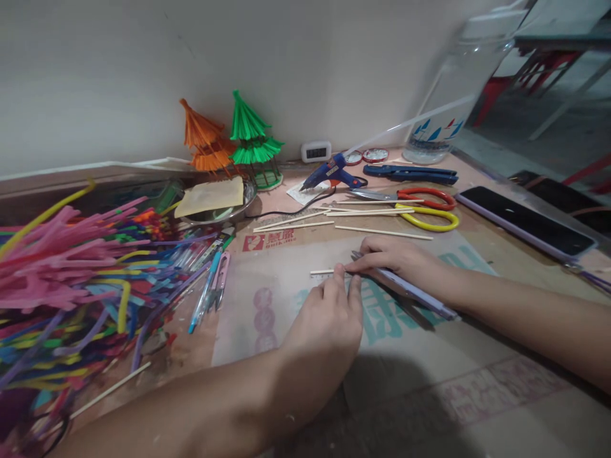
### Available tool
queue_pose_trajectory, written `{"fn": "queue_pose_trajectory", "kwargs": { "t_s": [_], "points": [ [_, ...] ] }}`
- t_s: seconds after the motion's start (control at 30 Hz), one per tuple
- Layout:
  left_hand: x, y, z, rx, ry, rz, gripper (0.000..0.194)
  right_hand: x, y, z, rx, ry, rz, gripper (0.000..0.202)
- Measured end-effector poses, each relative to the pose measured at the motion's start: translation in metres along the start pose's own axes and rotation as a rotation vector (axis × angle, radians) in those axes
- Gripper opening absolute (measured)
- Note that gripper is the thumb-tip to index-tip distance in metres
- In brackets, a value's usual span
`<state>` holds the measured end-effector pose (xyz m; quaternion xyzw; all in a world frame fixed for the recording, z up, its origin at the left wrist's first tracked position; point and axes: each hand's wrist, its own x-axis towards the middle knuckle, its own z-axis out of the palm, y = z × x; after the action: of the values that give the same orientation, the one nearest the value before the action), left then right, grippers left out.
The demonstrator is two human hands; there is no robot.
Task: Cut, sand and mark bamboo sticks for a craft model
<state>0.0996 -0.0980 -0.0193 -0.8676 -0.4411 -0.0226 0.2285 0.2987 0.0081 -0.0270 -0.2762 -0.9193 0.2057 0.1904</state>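
On a printed cardboard sheet, my left hand has its fingers pressed down together on a short wooden stick and a clear ruler beneath it. My right hand is closed round a purple pen-like tool, whose tip points left. Its fingertips meet the right end of the stick, just beside my left fingers. The right part of the ruler is hidden under the hands.
Several wooden sticks lie beyond my hands, near scissors, a blue glue gun and blue pliers. A phone lies right; pipe cleaners fill the left. Two small paper-like towers stand behind.
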Motion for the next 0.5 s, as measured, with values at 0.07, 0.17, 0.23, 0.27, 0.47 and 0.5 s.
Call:
{"fn": "queue_pose_trajectory", "kwargs": {
  "t_s": [0.07, 0.17, 0.23, 0.27, 0.47, 0.5],
  "points": [
    [0.001, -0.001, 0.000, -0.002, -0.022, 0.006, 0.042, 0.001, -0.001, 0.000, 0.008, 0.016, -0.027, 0.028],
    [0.002, -0.004, 0.001, 0.007, -0.073, 0.043, 0.045, 0.001, -0.007, -0.004, 0.033, 0.110, -0.076, 0.028],
    [0.002, -0.005, 0.000, 0.011, -0.113, 0.076, 0.048, -0.001, -0.014, -0.009, 0.072, 0.196, -0.061, 0.027],
    [0.002, -0.007, -0.001, 0.013, -0.133, 0.087, 0.050, -0.002, -0.018, -0.011, 0.097, 0.235, -0.009, 0.026],
    [0.000, -0.012, -0.005, -0.018, -0.153, 0.105, 0.053, -0.003, -0.034, -0.013, 0.330, 0.350, 0.317, 0.008],
    [0.000, -0.012, -0.004, -0.029, -0.147, 0.097, 0.053, -0.003, -0.032, -0.011, 0.346, 0.336, 0.307, 0.014]
  ]
}}
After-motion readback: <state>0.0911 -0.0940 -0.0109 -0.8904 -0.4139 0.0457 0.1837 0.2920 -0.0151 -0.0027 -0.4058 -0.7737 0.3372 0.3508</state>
